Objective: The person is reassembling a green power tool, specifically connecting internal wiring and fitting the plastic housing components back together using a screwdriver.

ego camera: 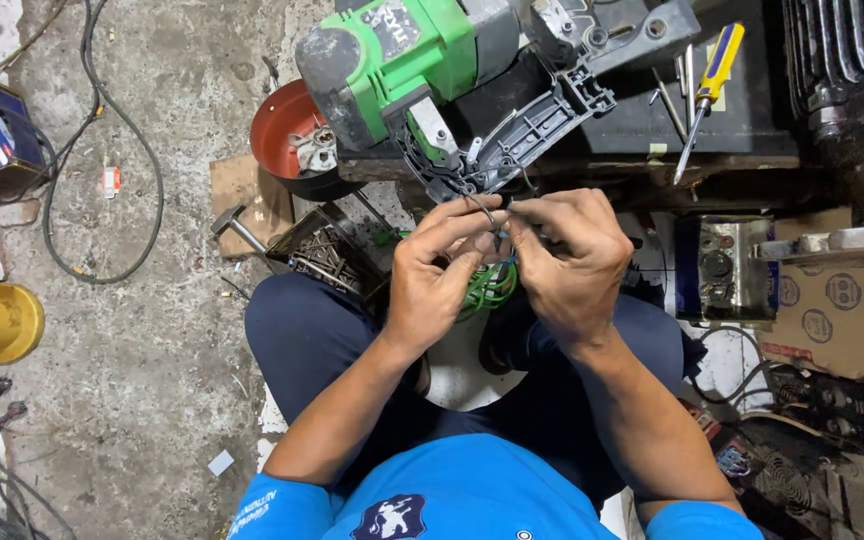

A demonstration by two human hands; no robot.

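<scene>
Wires (492,215) sit pinched between both hands just below the open grey handle (527,130) of the green power tool (402,50) — left hand (437,270) and right hand (567,260) each closed on thin strands, fingertips touching. Step in hand looks like joining leads; steady, fine finger work is called for. Screwdriver (709,85) lies on the worktop (732,135); hammer (235,228) rests on the floor.

A repair workshop is shown: a green power tool (422,60) is opened up, and a screwdriver (709,85), a hammer (237,228) and cables (102,150) are seen on the dirty floor (152,380).
</scene>
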